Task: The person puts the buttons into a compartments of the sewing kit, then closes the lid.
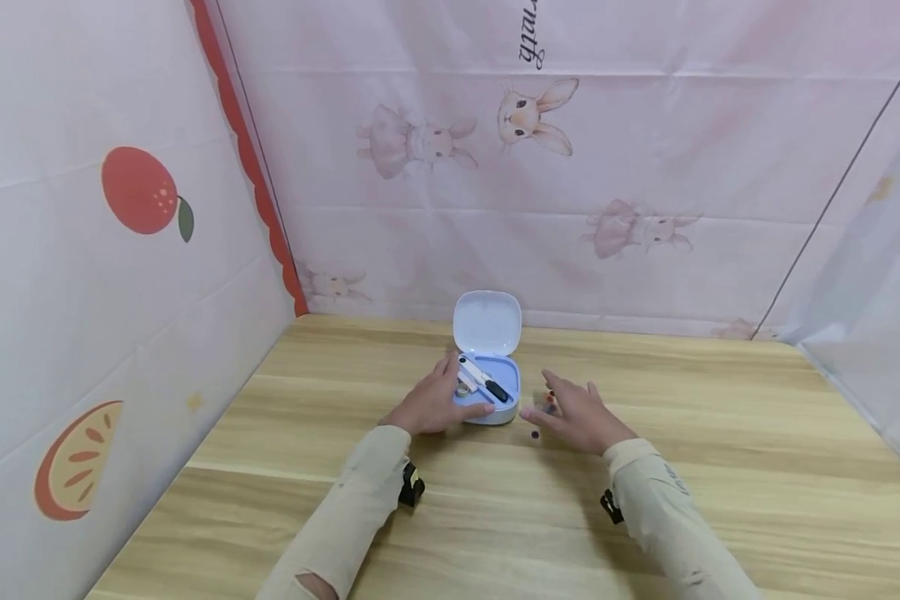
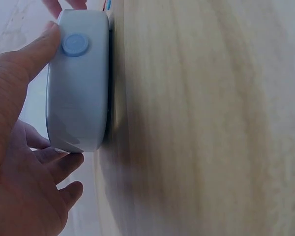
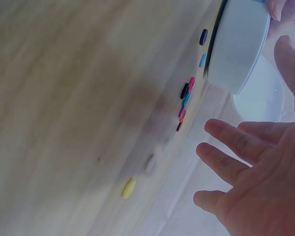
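Note:
A small white box (image 1: 504, 417) with a blue inner tray stands on the table, its lid (image 1: 487, 323) raised at the back. My left hand (image 1: 429, 403) grips the box at its left side, thumb along the front rim. In the left wrist view the box's front wall (image 2: 78, 103) carries a round blue knob (image 2: 75, 44). Inside the tray lie a white tool with a black end (image 1: 498, 390) and a small round item (image 1: 462, 389). My right hand (image 1: 581, 419), fingers spread and holding nothing, hovers right of the box above several small coloured buttons (image 3: 186, 97).
A dark button (image 1: 535, 434) lies near the box's front right corner. Farther out are a yellow button (image 3: 129, 188) and a pale one (image 3: 150, 163). Printed cloth (image 1: 435, 192) hangs behind the wooden table (image 1: 495, 517) and at its sides.

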`<state>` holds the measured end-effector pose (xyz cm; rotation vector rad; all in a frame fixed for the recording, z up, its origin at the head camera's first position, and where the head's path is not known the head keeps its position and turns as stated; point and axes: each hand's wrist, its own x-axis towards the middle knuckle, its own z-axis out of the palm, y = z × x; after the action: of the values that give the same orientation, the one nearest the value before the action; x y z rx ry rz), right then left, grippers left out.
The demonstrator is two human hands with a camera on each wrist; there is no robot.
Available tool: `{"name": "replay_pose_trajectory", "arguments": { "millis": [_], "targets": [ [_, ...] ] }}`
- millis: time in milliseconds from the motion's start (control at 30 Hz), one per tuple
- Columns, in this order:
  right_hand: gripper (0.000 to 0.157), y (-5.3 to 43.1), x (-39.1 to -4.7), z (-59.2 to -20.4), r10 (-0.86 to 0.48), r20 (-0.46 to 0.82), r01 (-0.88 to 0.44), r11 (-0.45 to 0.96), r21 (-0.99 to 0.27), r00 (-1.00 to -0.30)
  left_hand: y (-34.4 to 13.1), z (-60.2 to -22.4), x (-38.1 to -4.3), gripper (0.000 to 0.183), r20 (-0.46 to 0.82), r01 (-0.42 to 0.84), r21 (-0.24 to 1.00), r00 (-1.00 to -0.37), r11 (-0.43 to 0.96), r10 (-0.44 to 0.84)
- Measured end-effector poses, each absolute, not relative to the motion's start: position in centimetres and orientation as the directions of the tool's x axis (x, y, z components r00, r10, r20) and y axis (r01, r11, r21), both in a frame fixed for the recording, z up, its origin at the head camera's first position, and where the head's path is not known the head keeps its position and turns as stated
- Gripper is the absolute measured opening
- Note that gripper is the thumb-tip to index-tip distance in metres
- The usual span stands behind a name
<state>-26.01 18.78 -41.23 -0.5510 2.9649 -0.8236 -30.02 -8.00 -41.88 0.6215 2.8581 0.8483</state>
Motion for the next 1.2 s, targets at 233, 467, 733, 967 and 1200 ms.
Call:
{"name": "replay_pose_trajectory", "arguments": {
  "millis": [233, 467, 733, 967, 1200],
  "targets": [
    [0.079, 18.0, -26.1, -41.2, -0.373, 0.113, -0.378, 0.779, -0.5, -0.921, -7.9, -41.6, -29.9, 0.123, 0.011, 0.337, 0.538, -0.919, 0.773, 0.393],
    [0.07, 16.8, -26.0, -41.3, -0.417, 0.156, -0.438, 0.761, -0.479, -0.895, -8.3, -41.4, -29.5, 0.123, -0.002, 0.329, 0.534, -0.921, 0.779, 0.39],
    [0.069, 16.3, -25.6, -41.3, -0.444, 0.157, -0.464, 0.763, -0.45, -0.882, -8.1, -41.1, -29.0, 0.123, -0.024, 0.336, 0.512, -0.914, 0.791, 0.404],
    [0.069, 16.0, -25.6, -41.3, -0.448, 0.151, -0.465, 0.762, -0.452, -0.881, -8.3, -40.9, -28.4, 0.123, -0.024, 0.335, 0.518, -0.914, 0.787, 0.404],
    [0.074, 15.7, -25.5, -41.4, -0.452, 0.138, -0.461, 0.755, -0.467, -0.881, -8.8, -41.2, -28.1, 0.122, -0.024, 0.349, 0.508, -0.908, 0.787, 0.418]
  ]
}}
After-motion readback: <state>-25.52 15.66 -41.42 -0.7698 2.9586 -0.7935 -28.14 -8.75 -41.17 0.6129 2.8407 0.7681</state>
